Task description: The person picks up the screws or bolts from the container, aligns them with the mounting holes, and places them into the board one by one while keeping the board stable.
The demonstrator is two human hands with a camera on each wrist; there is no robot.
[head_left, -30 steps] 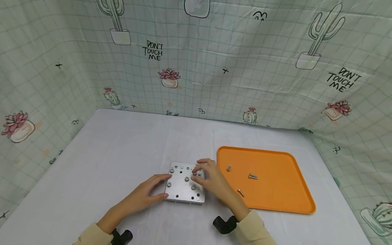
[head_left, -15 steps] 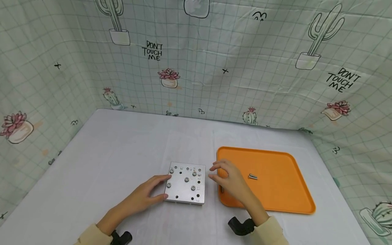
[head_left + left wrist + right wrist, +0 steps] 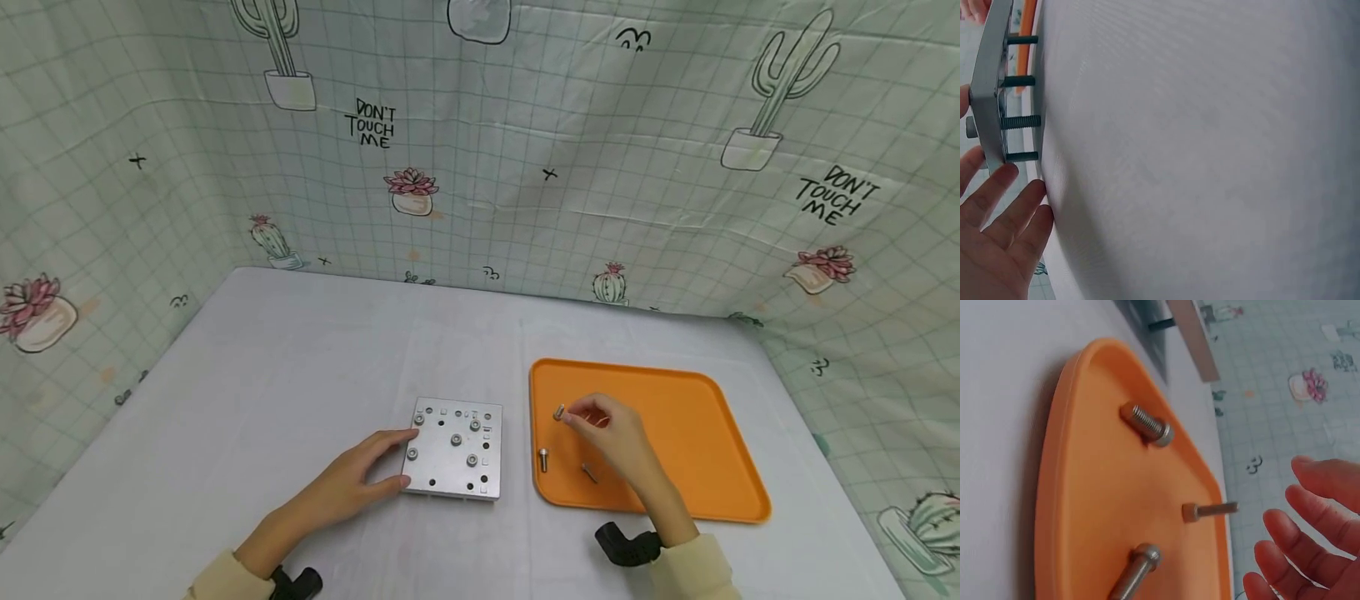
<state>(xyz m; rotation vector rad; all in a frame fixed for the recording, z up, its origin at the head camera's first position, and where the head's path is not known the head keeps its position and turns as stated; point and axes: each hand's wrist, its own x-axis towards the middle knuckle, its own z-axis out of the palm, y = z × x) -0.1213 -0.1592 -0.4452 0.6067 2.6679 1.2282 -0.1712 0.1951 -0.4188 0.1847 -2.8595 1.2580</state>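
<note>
My left hand [image 3: 348, 479] rests at the left side of a silver metal plate [image 3: 442, 479], its thumb and a fingertip touching the edge. Several socket-head screws [image 3: 456, 439] stand in the plate's holes, and other holes are bare. In the left wrist view, threaded screw shanks [image 3: 1021, 122] stick out below the plate. My right hand [image 3: 611, 433] hovers over an orange tray [image 3: 697, 467], fingertips beside a loose screw [image 3: 558, 412]. In the right wrist view its fingers are spread apart with nothing between them. Two more screws show, one upright [image 3: 543, 460] and one lying [image 3: 588, 472].
The white tabletop [image 3: 322, 350] spreads around the plate and tray. A patterned cloth [image 3: 480, 167] hangs behind and at the sides. A raised rim [image 3: 637, 366] edges the tray. Black wrist mounts [image 3: 628, 546] sit below both hands.
My right hand has left a screw in the plate's upper right and moved rightward over the tray. It now covers the tray's middle screw. My left hand stays put.
</note>
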